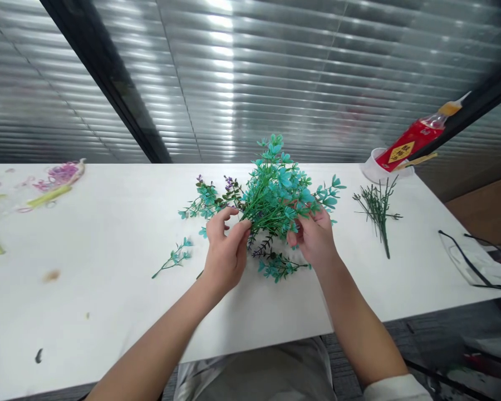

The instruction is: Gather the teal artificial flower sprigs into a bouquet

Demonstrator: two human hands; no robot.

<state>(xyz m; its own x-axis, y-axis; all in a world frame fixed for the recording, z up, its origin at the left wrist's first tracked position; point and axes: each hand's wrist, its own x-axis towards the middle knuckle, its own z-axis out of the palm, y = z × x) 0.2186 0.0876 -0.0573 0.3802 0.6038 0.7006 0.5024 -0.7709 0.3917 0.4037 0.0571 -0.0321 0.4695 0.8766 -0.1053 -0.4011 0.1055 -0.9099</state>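
Observation:
Both hands are at a bushy bunch of artificial teal-green foliage, raised a little over the table. My left hand pinches the gathered green stems at the bunch's lower left, thumb and forefinger closed on them. On the other side my right hand has its fingers curled into the leaves; part of them is hidden by foliage. Underneath and around lie loose sprigs: a purple-tipped sprig, a teal sprig near my right wrist, and a small single sprig left of my left hand.
A bundle of bare dark-green stems lies to the right. Behind it a red-labelled bottle leans in a white cup. Black-framed glasses rest at the right edge. Purple shredded strands lie far left. A blind-covered glass partition stands behind the table.

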